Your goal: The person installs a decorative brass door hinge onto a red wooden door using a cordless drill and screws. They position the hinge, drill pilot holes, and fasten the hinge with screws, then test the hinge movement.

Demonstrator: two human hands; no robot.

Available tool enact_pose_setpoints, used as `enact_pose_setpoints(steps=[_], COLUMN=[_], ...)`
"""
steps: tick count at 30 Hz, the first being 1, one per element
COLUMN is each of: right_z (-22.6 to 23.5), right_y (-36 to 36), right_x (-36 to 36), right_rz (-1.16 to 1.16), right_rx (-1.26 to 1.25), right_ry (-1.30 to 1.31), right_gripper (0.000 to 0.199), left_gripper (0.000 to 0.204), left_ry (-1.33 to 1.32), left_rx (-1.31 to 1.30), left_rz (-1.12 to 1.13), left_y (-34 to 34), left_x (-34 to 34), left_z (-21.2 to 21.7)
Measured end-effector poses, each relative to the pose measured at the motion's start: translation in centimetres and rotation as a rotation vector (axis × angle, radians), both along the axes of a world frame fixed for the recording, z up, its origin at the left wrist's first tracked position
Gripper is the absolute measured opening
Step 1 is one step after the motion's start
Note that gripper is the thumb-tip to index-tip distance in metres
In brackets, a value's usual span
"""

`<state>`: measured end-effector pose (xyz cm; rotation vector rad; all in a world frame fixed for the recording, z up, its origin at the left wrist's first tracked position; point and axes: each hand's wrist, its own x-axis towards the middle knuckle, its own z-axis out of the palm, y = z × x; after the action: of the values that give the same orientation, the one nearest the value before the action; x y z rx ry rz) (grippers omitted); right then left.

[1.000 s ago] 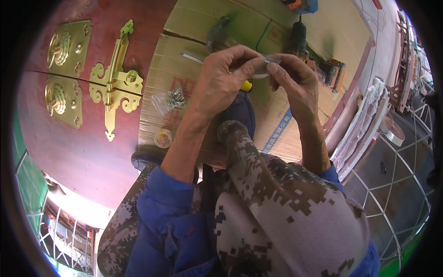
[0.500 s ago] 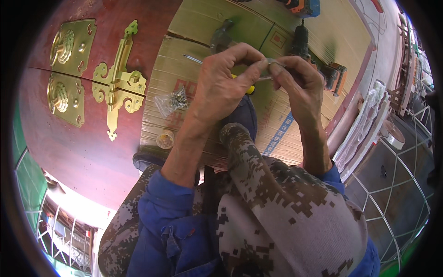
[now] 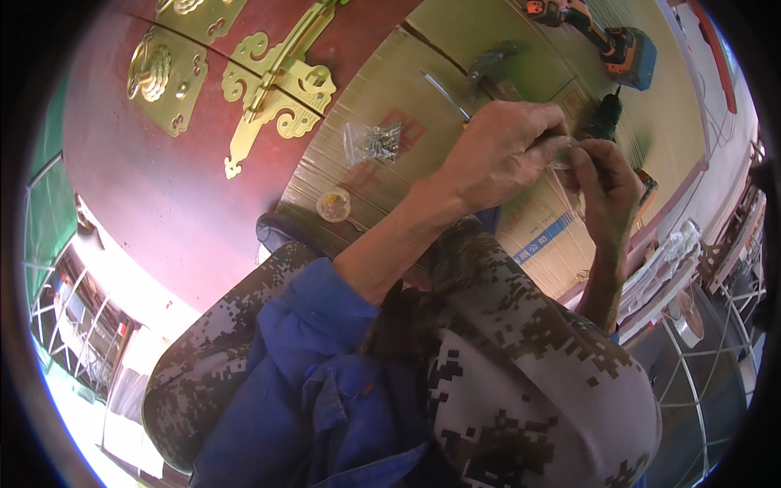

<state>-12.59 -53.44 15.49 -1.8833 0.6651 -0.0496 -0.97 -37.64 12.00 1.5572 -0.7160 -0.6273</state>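
My left hand [image 3: 500, 154] and my right hand [image 3: 606, 187] meet above the cardboard, fingertips almost touching. Between them they pinch a small piece of clear plastic [image 3: 560, 154], which looks like a little bag; its contents are too small to make out. Left of my left hand, a clear bag of screws [image 3: 381, 143] lies on the cardboard [image 3: 366, 98]. Closer to my knee stands a small round clear tub [image 3: 333, 204] with something yellowish inside. A screwdriver [image 3: 442, 89] lies just beyond my left hand, its handle mostly hidden, beside a dark hammer [image 3: 486, 69].
An orange and black cordless drill [image 3: 630, 58] lies at the far right, with a second drill [image 3: 604, 118] partly behind my right hand. Brass hasp [image 3: 277, 89] and ring-handle plate [image 3: 167, 80] sit on the red panel [image 3: 220, 215]. Plastic-wrapped lengths [image 3: 667, 260] lie to the right.
The whole view has swung, so the panel, tools and hands appear shifted in it. Both hands keep their pinch on the clear plastic, with the left wrist turned more over it.
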Motion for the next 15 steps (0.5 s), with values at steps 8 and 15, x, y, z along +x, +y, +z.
enact_pose_setpoints(steps=[8,15], right_z=[-0.1,0.1], right_y=[-1.3,0.2], right_x=[-0.5,0.3], right_rz=[0.034,0.081], right_rx=[0.074,0.087], right_ry=[-0.046,-0.037], right_gripper=[0.012,0.012], left_gripper=[0.014,0.015], left_ry=[0.058,0.02], left_rx=[-0.139,-0.065], left_rz=[0.056,0.026], left_y=[-0.4,0.0], left_x=[-0.2,0.2], left_z=[0.0,0.3])
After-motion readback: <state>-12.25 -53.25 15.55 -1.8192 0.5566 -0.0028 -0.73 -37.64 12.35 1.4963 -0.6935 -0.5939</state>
